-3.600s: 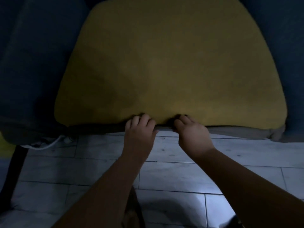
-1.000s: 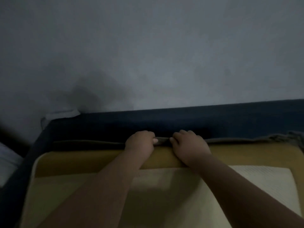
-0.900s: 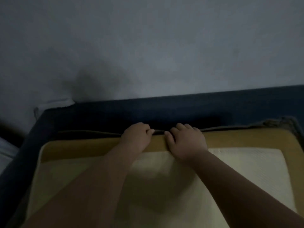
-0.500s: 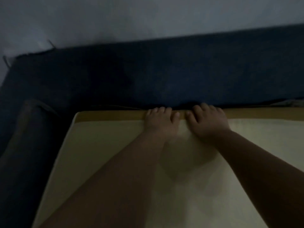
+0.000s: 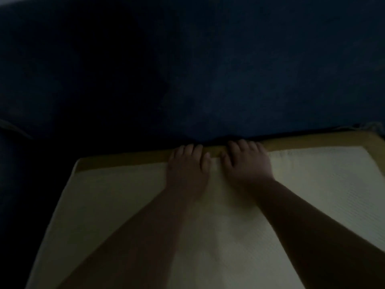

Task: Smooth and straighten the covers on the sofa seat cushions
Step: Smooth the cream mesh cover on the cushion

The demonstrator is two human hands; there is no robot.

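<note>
Pressing the cover (image 5: 125, 205) near its rear, left hand (image 5: 187, 166) and right hand (image 5: 249, 163) lay fingers flat, ungrasping.

cream ribbed cover (image 5: 125, 205), mustard cushion edge (image 5: 125, 162), navy sofa back (image 5: 208, 69).

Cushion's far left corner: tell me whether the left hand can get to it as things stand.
Probably yes. The left hand rests at the back edge of the cushion, and nothing shows on the edge between it and the far left corner, so a sideways slide should reach it.
</note>
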